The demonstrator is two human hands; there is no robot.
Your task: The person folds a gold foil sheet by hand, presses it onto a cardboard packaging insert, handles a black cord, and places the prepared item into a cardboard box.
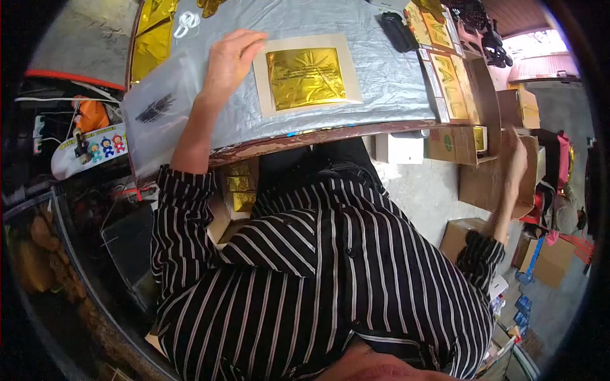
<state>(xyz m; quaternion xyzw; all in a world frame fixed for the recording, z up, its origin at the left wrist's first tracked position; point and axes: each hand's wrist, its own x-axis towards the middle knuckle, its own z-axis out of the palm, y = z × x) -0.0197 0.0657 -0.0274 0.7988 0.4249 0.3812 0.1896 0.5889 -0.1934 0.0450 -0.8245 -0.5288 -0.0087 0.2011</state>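
On the silver-grey covered table point(381, 105) lies a pale sheet point(352, 76) with a shiny gold foil piece point(306, 77) on top of it. My left hand point(230, 56) is at the sheet's upper left corner, its thumb and fingers drawn together in a pinch. What sits between those fingertips is too small to make out. Far to the right, my right hand point(516, 159) is over an open cardboard box point(476, 184); its fingers are blurred and what they hold, if anything, is hidden.
A clear plastic sheet point(178, 82) hangs over the table's left edge. Gold foil point(152, 44) and a white cord point(187, 23) lie at the upper left. A black object point(398, 32) and printed orange-gold packs point(450, 86) are at the right, beside stacked cartons point(518, 108).
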